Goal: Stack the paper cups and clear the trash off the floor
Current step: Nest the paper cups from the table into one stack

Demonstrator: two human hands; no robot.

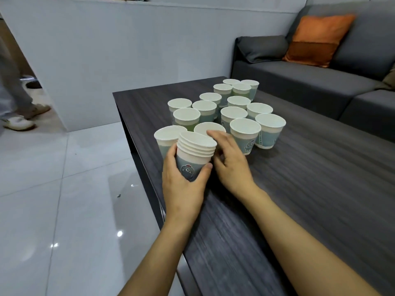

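My left hand (181, 184) grips a stack of several nested paper cups (195, 153), white-rimmed with a pale blue cartoon print, tilted a little above the dark wood table (310, 189). Right behind the stack, my right hand (229, 163) curls round a single cup (208, 127); its lower half is hidden by the hand and the stack. Another lone cup (165, 135) stands just left of the stack. Several more upright cups (233, 103) cluster further back on the table. A small dark scrap (118, 195) lies on the floor tiles.
The table's left edge (136, 150) drops to glossy white floor tiles (64, 210). A grey sofa (310, 82) with an orange cushion (316, 39) lines the right side. A white partition (128, 50) stands behind. A person's legs and shoes (19, 116) are at far left.
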